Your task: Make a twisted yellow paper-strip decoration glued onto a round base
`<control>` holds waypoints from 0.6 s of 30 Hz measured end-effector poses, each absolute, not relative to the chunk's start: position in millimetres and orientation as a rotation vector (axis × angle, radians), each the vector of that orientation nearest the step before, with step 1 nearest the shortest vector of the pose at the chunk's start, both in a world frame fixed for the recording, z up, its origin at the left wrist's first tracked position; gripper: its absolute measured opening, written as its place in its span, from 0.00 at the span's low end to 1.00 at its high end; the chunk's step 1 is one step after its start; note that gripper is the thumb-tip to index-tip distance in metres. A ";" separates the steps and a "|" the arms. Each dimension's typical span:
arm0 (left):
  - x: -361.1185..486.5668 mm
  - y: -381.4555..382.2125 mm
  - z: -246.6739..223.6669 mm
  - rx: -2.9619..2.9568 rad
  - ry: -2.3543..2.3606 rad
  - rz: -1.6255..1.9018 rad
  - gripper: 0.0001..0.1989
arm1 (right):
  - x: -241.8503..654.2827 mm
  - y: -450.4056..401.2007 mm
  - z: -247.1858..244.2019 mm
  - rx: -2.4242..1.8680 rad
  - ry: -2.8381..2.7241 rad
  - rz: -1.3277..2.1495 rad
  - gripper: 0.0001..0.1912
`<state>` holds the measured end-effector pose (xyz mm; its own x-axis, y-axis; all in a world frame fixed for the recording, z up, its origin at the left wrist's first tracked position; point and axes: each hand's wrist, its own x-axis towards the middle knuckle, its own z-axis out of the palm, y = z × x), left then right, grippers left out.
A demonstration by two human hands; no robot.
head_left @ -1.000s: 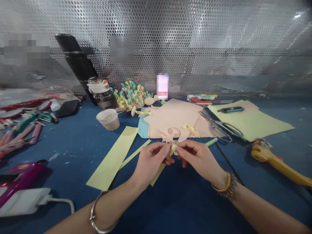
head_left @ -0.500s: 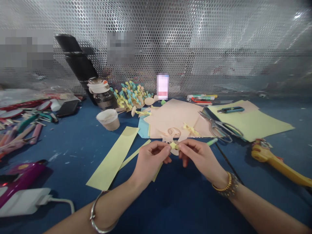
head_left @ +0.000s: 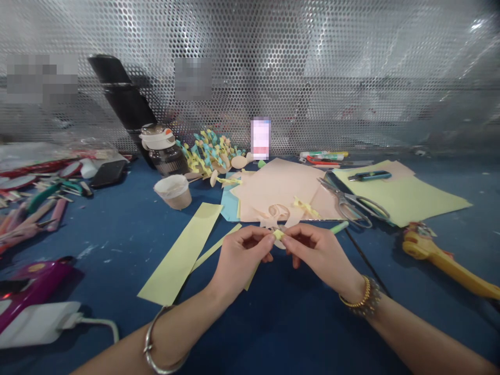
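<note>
The left hand (head_left: pixel 244 255) and the right hand (head_left: pixel 318 252) meet near the middle of the view, low over the blue surface (head_left: pixel 289 328), and between them is a small yellow paper piece (head_left: pixel 278 235). The fingers of both hands are pinched together on this piece, the left ones at one side of it and the right ones at the other; its exact folded shape is too small to tell. Below the left hand shows the end of a yellow strip (head_left: pixel 251 279), whose other end is hidden. To the left of this hand lie a narrow yellow strip (head_left: pixel 216 247) and, beside it, a wide yellow strip (head_left: pixel 183 252). Just behind the fingers there is a pale pink curl (head_left: pixel 279 211), near the front edge of the pink sheets (head_left: pixel 281 182); on these sheets rests also a yellow twisted paper (head_left: pixel 307 207). A green stick (head_left: pixel 339 227) lies close to the right hand. Farther to the right, the scissors (head_left: pixel 344 199) lie with their blades over the pink sheets, and a utility knife (head_left: pixel 369 176) rests on a large yellow sheet (head_left: pixel 429 195). At the back left, a white cup (head_left: pixel 174 192) stands in front of a dark bottle (head_left: pixel 167 156), near a cluster of small coloured paper shapes (head_left: pixel 211 148).
</note>
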<state>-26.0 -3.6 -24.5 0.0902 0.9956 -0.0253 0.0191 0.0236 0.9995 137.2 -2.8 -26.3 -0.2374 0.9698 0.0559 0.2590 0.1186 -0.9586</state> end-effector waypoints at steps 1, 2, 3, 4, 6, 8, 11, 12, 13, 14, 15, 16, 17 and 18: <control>-25.9 -3.5 -24.5 1.245 1.166 1.115 0.05 | 137.2 -2.9 -26.2 -1.221 -1.630 1.162 0.09; -25.9 -3.4 -24.6 1.243 1.166 1.114 0.05 | 137.2 -3.1 -26.1 -1.221 -1.632 1.160 0.09; -25.9 -3.4 -24.5 1.243 1.169 1.112 0.05 | 137.2 -3.2 -25.9 -1.220 -1.635 1.157 0.09; -26.0 -3.4 -24.4 1.244 1.174 1.109 0.05 | 137.3 -3.3 -25.7 -1.221 -1.637 1.152 0.09; -26.2 -3.5 -24.1 1.246 1.188 1.107 0.05 | 137.4 -3.6 -25.6 -1.220 -1.642 1.146 0.09; -26.6 -3.7 -23.9 1.250 1.200 1.104 0.05 | 137.4 -3.8 -25.9 -1.217 -1.649 1.148 0.09; -27.0 -4.4 -24.0 1.266 1.199 1.090 0.06 | 137.3 -3.8 -27.0 -1.217 -1.654 1.163 0.09; -27.0 -4.5 -24.1 1.272 1.194 1.083 0.06 | 137.4 -3.7 -27.4 -1.217 -1.656 1.165 0.09; -27.0 -4.6 -24.3 1.276 1.189 1.078 0.06 | 137.5 -3.5 -27.7 -1.219 -1.659 1.163 0.09; -27.0 -4.7 -24.5 1.276 1.181 1.075 0.07 | 137.7 -3.3 -27.9 -1.222 -1.663 1.157 0.09; -26.9 -4.6 -24.8 1.270 1.173 1.074 0.07 | 137.8 -3.1 -28.0 -1.226 -1.668 1.150 0.09; -26.7 -4.5 -25.0 1.260 1.162 1.075 0.07 | 137.9 -2.9 -27.9 -1.230 -1.672 1.146 0.09; -26.6 -4.4 -25.3 1.247 1.151 1.077 0.08 | 137.9 -2.7 -27.7 -1.233 -1.674 1.146 0.10; -26.5 -4.2 -25.7 1.235 1.141 1.079 0.08 | 137.9 -2.6 -27.3 -1.236 -1.675 1.147 0.10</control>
